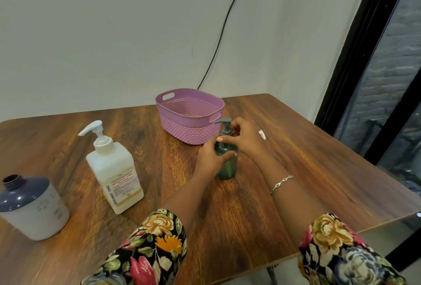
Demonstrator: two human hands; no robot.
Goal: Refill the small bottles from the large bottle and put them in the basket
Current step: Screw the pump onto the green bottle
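The green pump bottle (227, 167) is standing upright near the middle of the wooden table (307, 170); the left hand (208, 159) is curling its fingers round the bottle's body, while the right hand (247, 136) is pinching the collar under the pump head; the purple basket (219, 105) is sitting just beside the bottle at its 11 o'clock; the large white pump bottle (114, 170) is standing well apart at 9 o'clock; a capless grey bottle (34, 213) is sitting farther out at 8 o'clock.
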